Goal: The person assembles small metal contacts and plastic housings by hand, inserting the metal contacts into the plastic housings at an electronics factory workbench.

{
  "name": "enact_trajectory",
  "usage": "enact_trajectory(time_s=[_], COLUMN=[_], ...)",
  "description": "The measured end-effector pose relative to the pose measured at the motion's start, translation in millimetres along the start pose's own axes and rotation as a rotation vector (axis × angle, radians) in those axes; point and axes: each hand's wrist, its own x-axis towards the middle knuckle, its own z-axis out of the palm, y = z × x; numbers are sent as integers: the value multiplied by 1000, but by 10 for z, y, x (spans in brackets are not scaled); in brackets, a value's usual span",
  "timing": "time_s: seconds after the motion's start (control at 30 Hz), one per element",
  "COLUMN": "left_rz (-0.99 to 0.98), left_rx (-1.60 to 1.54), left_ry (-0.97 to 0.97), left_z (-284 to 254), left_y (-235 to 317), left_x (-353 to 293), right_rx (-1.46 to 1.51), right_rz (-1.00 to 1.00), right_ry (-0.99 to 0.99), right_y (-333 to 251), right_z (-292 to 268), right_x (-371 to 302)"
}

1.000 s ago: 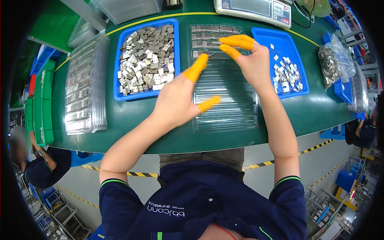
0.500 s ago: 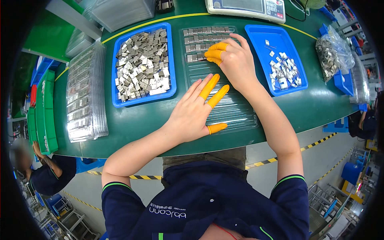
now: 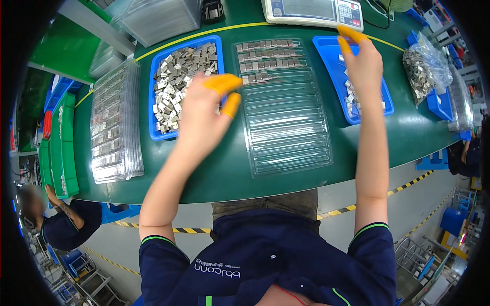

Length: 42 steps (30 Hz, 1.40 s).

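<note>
The blurred left hand (image 3: 196,122) hides metal pieces (image 3: 167,97) beside its fingers (image 3: 223,82); beyond the right fingers (image 3: 353,33), the top edge cuts off the scale (image 3: 309,19).

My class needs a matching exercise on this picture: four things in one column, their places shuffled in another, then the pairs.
Column 1
1. left hand
2. clear ribbed tray
3. right hand
4. white scale

Column 2
A. partly over the right blue tray
B. at the table's far side
C. partly over the left blue tray
D. between the two blue trays

Pairs: 1-C; 2-D; 3-A; 4-B
</note>
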Motion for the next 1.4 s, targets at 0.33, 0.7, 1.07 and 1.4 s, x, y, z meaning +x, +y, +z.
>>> enact_trajectory(time_s=[0.33,0.7,1.07,1.4], left_rz=[-180,-128,-450,-696], left_rx=[93,123,-482,-1074], left_ry=[-250,-131,33,44], left_z=[-161,-82,-25,142], left_y=[-364,-257,-115,73], left_x=[6,19,10,-124], right_rx=[-39,-29,717,1319], right_rz=[-93,101,63,397], right_ry=[-412,-310,94,-465], right_y=[640,464,-104,-895], right_z=[34,56,64,279], right_x=[-129,-121,-179,-764])
